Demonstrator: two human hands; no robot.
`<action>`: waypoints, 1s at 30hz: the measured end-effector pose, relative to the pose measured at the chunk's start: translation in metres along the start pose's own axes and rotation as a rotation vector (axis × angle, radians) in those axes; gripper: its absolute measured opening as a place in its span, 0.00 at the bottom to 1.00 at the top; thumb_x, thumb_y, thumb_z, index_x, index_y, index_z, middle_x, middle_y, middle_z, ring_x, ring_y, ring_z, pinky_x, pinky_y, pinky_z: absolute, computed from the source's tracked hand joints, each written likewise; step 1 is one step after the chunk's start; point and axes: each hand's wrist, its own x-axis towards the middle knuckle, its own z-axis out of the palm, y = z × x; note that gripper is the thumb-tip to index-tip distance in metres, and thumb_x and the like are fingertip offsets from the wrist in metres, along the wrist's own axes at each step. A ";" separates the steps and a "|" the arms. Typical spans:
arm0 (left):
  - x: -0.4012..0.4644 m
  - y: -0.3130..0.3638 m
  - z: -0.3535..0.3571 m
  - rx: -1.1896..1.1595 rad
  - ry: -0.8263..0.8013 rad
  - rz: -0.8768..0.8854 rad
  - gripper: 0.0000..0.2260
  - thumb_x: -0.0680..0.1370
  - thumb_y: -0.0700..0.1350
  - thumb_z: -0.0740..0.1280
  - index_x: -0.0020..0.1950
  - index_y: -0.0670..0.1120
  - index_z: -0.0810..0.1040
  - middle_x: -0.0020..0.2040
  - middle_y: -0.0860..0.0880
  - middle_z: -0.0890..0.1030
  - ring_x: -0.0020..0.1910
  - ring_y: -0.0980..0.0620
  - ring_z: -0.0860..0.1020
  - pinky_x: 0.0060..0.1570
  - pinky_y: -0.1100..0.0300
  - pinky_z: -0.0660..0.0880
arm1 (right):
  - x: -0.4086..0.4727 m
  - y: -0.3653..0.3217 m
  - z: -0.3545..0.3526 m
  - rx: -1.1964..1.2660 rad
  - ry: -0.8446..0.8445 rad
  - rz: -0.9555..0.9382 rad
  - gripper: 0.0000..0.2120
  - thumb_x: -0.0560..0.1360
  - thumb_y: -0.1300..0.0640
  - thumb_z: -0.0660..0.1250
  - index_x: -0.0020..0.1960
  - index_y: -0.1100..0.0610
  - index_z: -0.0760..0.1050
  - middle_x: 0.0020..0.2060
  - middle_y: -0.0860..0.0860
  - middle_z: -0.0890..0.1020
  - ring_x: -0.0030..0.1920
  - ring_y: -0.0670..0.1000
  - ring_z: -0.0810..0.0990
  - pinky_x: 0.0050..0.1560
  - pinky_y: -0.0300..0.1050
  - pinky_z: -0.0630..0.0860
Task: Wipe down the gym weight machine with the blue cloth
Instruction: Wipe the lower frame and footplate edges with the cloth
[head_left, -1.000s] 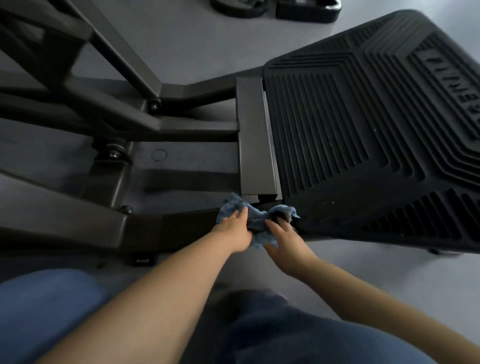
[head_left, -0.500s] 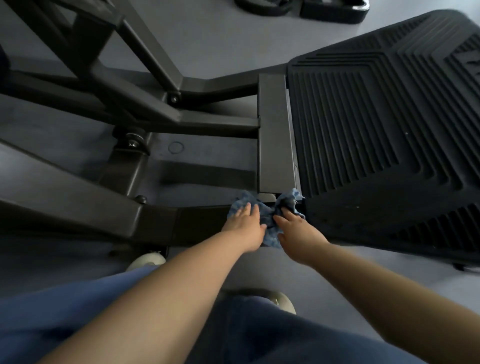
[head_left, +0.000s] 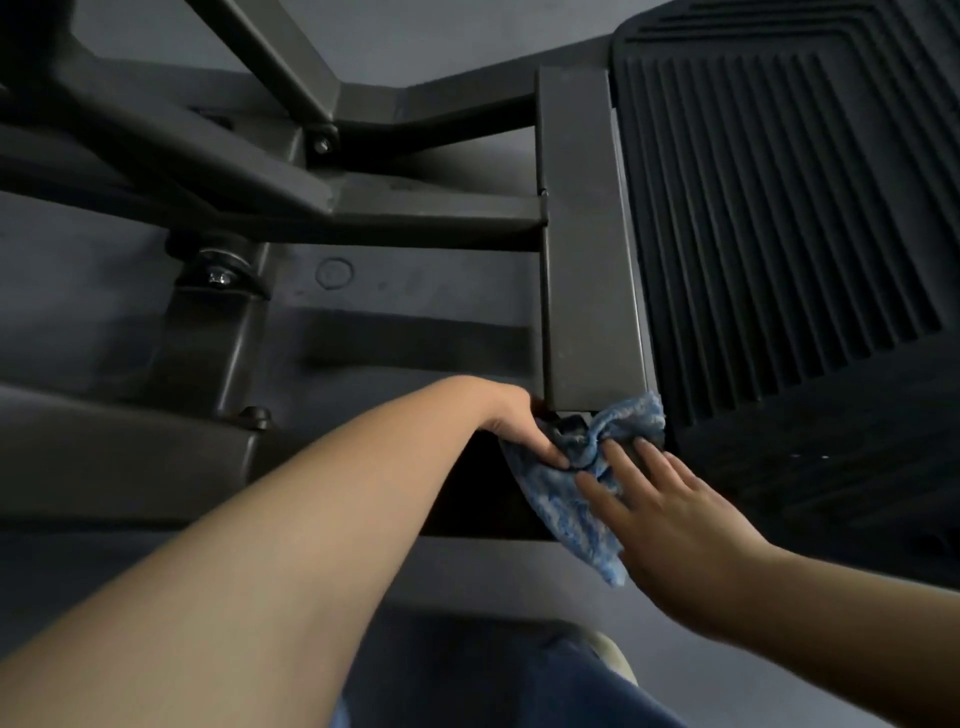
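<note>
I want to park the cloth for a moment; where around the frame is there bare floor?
Bare floor lies between the two frame bars, left of the upright post. It is crowded at the post's lower end, where left hand and right hand work the blue cloth beside the ribbed footplate.

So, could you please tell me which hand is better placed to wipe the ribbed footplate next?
Probably the right hand: it lies flat on the blue cloth beside the ribbed footplate. The left hand pinches the cloth under the crossbar.
</note>
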 end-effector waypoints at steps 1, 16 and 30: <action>0.006 0.001 -0.003 -0.018 -0.035 -0.023 0.26 0.68 0.60 0.72 0.58 0.45 0.77 0.50 0.51 0.78 0.51 0.51 0.76 0.51 0.60 0.71 | 0.002 0.000 -0.002 -0.033 0.019 0.020 0.45 0.69 0.44 0.72 0.77 0.53 0.51 0.73 0.68 0.52 0.73 0.70 0.54 0.70 0.62 0.56; 0.034 -0.063 -0.020 0.067 -0.516 -0.006 0.26 0.72 0.53 0.72 0.67 0.47 0.72 0.63 0.51 0.76 0.63 0.53 0.74 0.65 0.59 0.67 | 0.054 -0.060 0.019 0.238 0.128 0.052 0.44 0.41 0.48 0.82 0.56 0.61 0.81 0.57 0.71 0.76 0.56 0.74 0.75 0.53 0.71 0.70; -0.013 -0.151 -0.020 0.428 -0.153 -0.103 0.32 0.68 0.64 0.70 0.63 0.44 0.74 0.60 0.46 0.78 0.57 0.47 0.76 0.56 0.59 0.72 | 0.123 -0.155 -0.019 0.149 0.043 -0.049 0.24 0.82 0.55 0.49 0.76 0.58 0.48 0.74 0.67 0.39 0.73 0.69 0.38 0.70 0.64 0.35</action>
